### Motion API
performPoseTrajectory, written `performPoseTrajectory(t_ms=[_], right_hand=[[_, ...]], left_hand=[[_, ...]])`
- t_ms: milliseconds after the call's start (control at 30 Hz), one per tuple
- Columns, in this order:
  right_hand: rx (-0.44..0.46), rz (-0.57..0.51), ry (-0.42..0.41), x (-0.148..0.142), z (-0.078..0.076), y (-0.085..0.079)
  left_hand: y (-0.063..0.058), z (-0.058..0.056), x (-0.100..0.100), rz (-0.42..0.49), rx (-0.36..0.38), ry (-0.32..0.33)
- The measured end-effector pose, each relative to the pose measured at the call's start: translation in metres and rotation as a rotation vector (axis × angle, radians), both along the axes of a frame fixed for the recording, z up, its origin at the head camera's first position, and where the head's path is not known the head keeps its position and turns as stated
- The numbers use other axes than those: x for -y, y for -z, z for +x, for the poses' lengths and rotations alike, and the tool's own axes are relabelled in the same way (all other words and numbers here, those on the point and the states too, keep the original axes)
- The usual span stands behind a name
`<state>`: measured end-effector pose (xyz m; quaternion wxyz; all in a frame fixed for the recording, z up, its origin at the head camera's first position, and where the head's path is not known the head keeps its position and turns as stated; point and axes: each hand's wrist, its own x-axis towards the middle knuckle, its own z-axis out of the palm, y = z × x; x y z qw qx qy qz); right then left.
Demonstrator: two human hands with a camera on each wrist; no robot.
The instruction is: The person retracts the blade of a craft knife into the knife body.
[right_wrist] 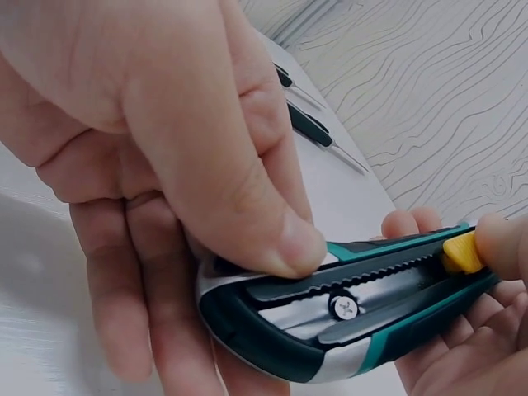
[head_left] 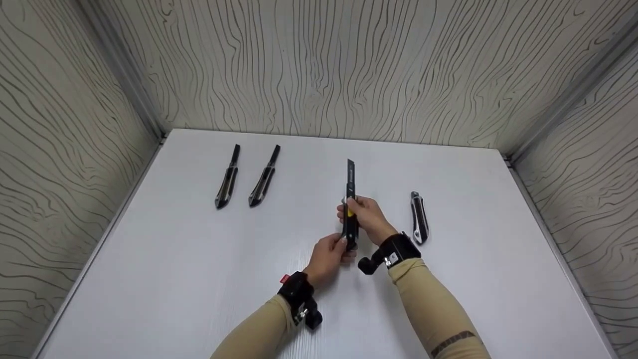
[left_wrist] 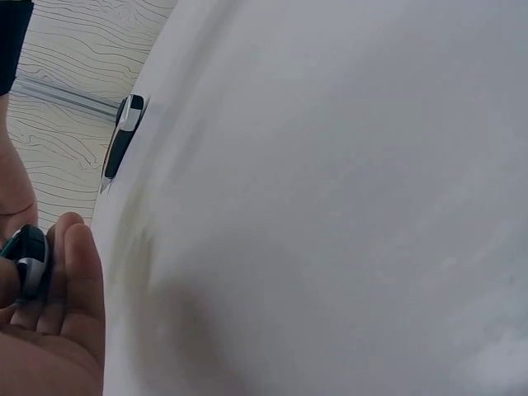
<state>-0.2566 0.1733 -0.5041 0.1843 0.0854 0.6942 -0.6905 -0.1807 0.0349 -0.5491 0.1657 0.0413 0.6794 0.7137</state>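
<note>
A utility knife [head_left: 351,219] with a dark and green body is held above the table between both hands, its blade [head_left: 351,172] extended and pointing away. My left hand [head_left: 329,257] pinches the butt end of the handle between thumb and fingers. Further up the handle, my right hand [head_left: 371,217] grips it, the thumb on the yellow slider [right_wrist: 464,252]. In the right wrist view the slider sits well forward along its toothed track. The left wrist view catches just the handle's end [left_wrist: 31,256] among the left fingers.
Two utility knives, one at far left [head_left: 227,187] and one beside it [head_left: 263,187], lie with blades out on the white table [head_left: 174,259]. Another knife [head_left: 420,219] lies to the right, no blade showing. Patterned panels [head_left: 319,65] wall the table's back and sides.
</note>
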Motion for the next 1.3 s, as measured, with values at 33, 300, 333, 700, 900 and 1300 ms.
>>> performPoseTrajectory(t_ms=[33,300,333,700,900,1300], right_hand=[[-0.001,-0.001,-0.004,-0.0001,0.0000,0.0000],[-0.016,-0.015,-0.026,-0.0009,0.0007,-0.0005],[-0.018,-0.014,-0.030,-0.0010,0.0007,-0.0004],[-0.020,-0.030,-0.041,-0.0041,-0.0010,-0.0009],[-0.027,-0.042,-0.039,-0.0031,-0.0007,-0.0045],[0.013,-0.075,-0.017,-0.0015,0.0013,-0.0012]], left_hand=[[-0.0003,0.0001,0.0000,-0.004,-0.002,-0.001],[-0.0005,-0.0015,-0.0001,-0.004,0.007,-0.008],[-0.0003,-0.0015,0.0000,-0.007,0.007,-0.007],[-0.0001,0.0010,-0.0012,-0.004,-0.003,-0.017],[0.0018,0.0046,-0.0017,0.069,-0.008,-0.015],[0.0049,0.0055,-0.0042,0.185,-0.004,-0.031]])
